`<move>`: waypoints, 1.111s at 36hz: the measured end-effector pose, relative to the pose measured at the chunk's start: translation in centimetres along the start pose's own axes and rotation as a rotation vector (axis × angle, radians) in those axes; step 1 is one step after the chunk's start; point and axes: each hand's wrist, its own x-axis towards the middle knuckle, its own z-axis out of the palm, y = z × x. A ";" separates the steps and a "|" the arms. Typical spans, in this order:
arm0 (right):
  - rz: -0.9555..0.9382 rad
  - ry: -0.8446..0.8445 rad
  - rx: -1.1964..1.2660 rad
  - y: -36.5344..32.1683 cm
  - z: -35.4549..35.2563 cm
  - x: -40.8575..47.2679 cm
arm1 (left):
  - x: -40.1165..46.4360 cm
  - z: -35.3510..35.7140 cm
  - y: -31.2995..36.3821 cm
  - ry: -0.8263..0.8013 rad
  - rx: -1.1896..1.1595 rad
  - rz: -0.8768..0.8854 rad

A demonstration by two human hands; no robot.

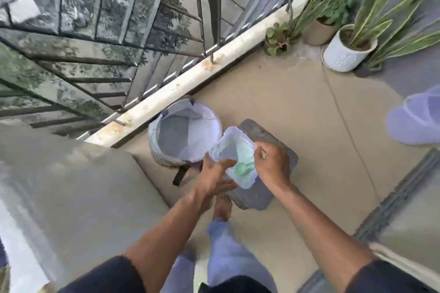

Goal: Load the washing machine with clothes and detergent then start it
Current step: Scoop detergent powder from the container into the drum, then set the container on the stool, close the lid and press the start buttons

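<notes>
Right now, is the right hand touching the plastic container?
Touching. The head view shows the right hand gripping the right edge of the plastic container, with its fingers curled over the rim.

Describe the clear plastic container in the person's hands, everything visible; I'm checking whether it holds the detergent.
The clear plastic container is a translucent, rounded-rectangular tub, lid off or open. Pale powder shows inside, with a green scoop lying on it. It is held tilted above a grey stone block, beside a lined laundry basket. The left hand grips its near left edge, thumb over the rim; the right hand holds its right rim. Whether the powder is detergent cannot be confirmed.
</notes>
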 end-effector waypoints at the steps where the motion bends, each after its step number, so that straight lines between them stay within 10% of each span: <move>1: 0.021 -0.007 -0.013 0.7 0.5 0.3 | 0.8 0.4 -0.3 0.007 0.004 -0.009; 29: 0.330 -0.289 -0.148 6.2 4.2 3.3 | 8.8 4.5 -3.0 -0.034 0.145 -0.283; 40: 0.219 -0.259 0.120 -2.6 3.5 0.3 | 2.4 -1.6 1.8 0.029 0.236 -0.042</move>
